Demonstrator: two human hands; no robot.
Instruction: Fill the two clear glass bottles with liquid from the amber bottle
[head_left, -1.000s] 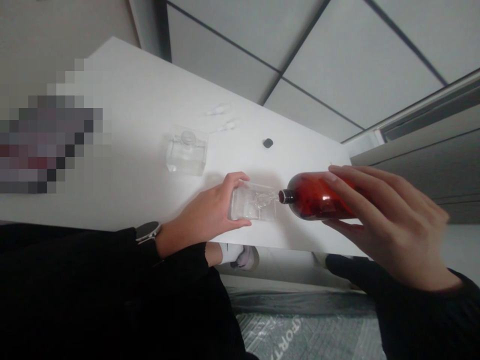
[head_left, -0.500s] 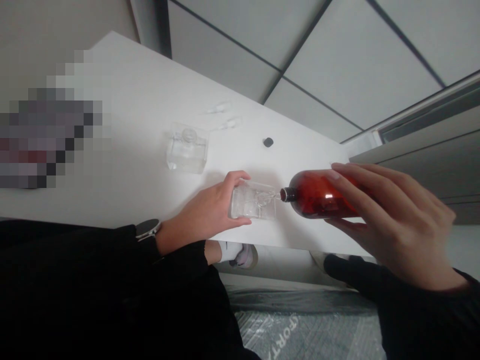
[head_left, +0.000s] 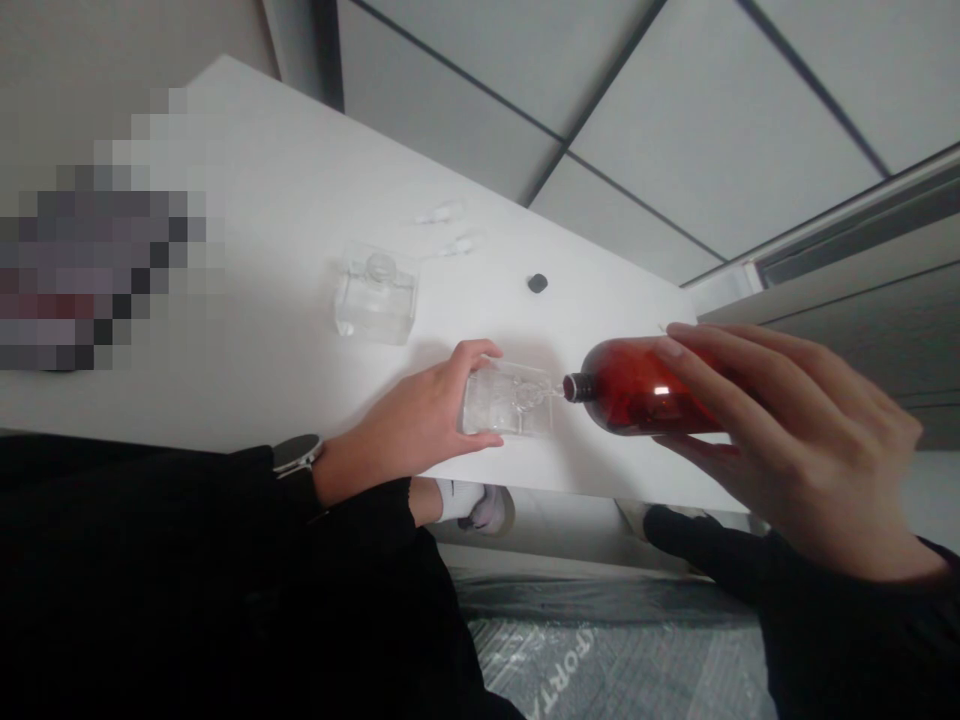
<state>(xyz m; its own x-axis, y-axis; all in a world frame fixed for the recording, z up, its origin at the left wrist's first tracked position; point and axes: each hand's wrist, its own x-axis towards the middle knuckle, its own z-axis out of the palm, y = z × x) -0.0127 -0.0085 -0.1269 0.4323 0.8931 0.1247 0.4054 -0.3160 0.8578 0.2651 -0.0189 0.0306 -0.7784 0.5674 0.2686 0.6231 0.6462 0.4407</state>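
My left hand [head_left: 427, 412] grips a clear, square-sided glass bottle [head_left: 491, 405] on the white table, thumb and fingers on opposite sides. My right hand [head_left: 799, 440] is wrapped round a reddish-amber bottle [head_left: 637, 388], tipped on its side with its dark threaded neck close to the clear bottle's mouth. A thin stream of clear liquid runs from the amber bottle into the clear one, where the liquid looks stirred up. Behind my left hand stands a second clear square bottle [head_left: 375, 300] with liquid in it. A small black cap [head_left: 538, 284] lies on the table.
Two small clear and white pieces [head_left: 450, 247] lie near the table's far edge. The white table [head_left: 262, 250] meets a panelled partition [head_left: 480, 100] at the back. A pixelated area covers the far left. Below the near edge are a shoe [head_left: 487, 510] and plastic wrapping [head_left: 622, 660].
Liquid keeps running from the amber bottle, and the level in the clear bottle looks higher. Both hands have hardly moved; the right has shifted very slightly to the right.
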